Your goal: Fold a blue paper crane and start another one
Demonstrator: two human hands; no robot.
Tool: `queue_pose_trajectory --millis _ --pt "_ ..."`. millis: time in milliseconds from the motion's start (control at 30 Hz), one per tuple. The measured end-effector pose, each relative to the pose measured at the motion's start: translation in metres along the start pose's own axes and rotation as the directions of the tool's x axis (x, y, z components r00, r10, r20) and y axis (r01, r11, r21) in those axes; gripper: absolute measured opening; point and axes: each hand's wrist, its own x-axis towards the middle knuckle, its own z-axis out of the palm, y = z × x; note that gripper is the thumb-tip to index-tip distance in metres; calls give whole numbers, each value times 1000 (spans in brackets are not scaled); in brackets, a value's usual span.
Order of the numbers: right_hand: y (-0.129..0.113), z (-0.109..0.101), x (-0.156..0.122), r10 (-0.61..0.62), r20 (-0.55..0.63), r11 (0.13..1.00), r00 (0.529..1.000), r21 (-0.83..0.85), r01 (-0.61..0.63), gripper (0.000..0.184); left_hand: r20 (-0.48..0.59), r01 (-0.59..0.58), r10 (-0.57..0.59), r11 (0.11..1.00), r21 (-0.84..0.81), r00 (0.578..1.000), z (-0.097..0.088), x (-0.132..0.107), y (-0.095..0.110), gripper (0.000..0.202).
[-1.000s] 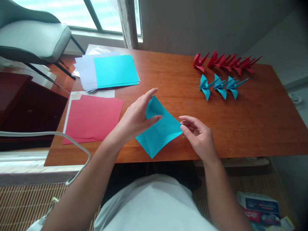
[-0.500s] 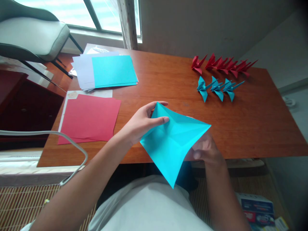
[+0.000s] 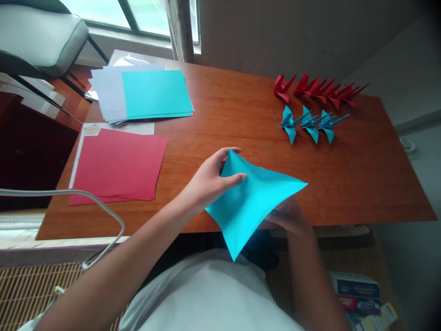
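My left hand (image 3: 206,181) pinches the far left corner of a creased cyan paper square (image 3: 253,202), thumb on top and fingers curled behind it. The sheet is lifted off the wooden table (image 3: 241,115) and bows upward in the middle. My right hand (image 3: 289,216) is under the sheet's right side and mostly hidden by it, holding it from below. Three folded cyan paper cranes (image 3: 308,123) stand in a row at the back right, with a row of several red paper cranes (image 3: 319,88) behind them.
A stack of cyan and pale sheets (image 3: 144,94) lies at the back left. A stack of red sheets (image 3: 119,165) lies nearer on the left. A grey chair (image 3: 37,39) stands by the window. A grey cable (image 3: 86,202) crosses the left. Boxes (image 3: 358,292) lie on the floor right.
The cyan sheet has been lifted off the table and opened out flat toward me. My right hand has gone from pinching its right corner to supporting it underneath. The camera has tilted slightly.
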Motion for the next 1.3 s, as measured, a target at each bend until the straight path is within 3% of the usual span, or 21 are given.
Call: queue_pose_trajectory --millis 233,433,633,733,833,1000,1300 --pt "-1 4 -2 -15 -46 999 999 -29 14 94 -63 -80 89 987 138 994 -1 0 -3 59" --pt "-2 4 -3 -50 -19 995 999 -83 48 77 -62 -87 96 986 142 993 -2 0 -2 59" --pt "-7 4 0 -14 -29 994 999 -104 10 77 -60 -144 163 959 244 985 -3 -1 -5 65" --pt "-11 6 1 -34 -30 991 999 -130 30 70 -83 -215 266 898 384 960 -2 -2 -7 71" --pt "-12 7 3 -48 -31 990 998 -136 44 63 -78 -284 390 781 556 918 -1 -4 -5 75" --pt "-9 10 3 -47 -59 990 997 -132 39 47 34 -348 473 597 723 881 0 -5 3 59" --pt "-6 10 3 -93 -125 979 988 -190 68 50 81 -390 507 541 745 858 -1 0 1 37"
